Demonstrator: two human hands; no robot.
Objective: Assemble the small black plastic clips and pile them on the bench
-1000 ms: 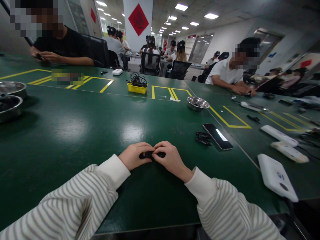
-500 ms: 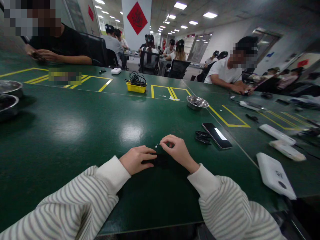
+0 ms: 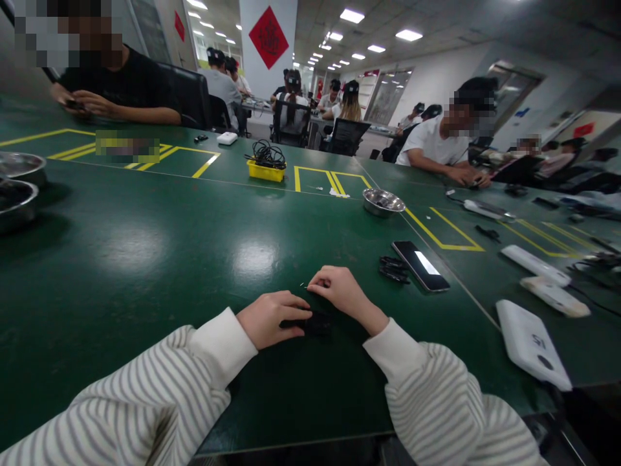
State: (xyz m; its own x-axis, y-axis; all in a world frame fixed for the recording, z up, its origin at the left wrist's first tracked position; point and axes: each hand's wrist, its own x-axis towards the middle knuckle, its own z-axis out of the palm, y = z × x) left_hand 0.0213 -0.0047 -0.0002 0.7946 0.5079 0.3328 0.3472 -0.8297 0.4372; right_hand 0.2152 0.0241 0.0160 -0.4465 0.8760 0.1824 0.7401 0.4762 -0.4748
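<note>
My left hand (image 3: 275,317) rests low over the table, its thumb and fingers at the left end of a dark black piece (image 3: 320,323). This piece blends into the shadow on the green surface, so its kind is unclear. Just above it, my right hand (image 3: 342,292) is closed in a pinch. A tiny, thin, shiny piece (image 3: 303,286) shows at the right fingertips, too small to name. To the right of my right hand lie a bundle of black parts (image 3: 394,269) and a phone (image 3: 421,265) with a lit screen.
A metal bowl (image 3: 383,202) and a yellow box (image 3: 266,170) of black cable stand farther back. More bowls (image 3: 17,206) are at the left edge. White devices (image 3: 532,343) lie on the right. Across the table sit a person in black (image 3: 130,87) and another in white (image 3: 427,142).
My left hand has shifted slightly right and nearer me, the black piece with it. My right hand has tipped lower, and the shiny piece now lies flatter at its fingertips.
</note>
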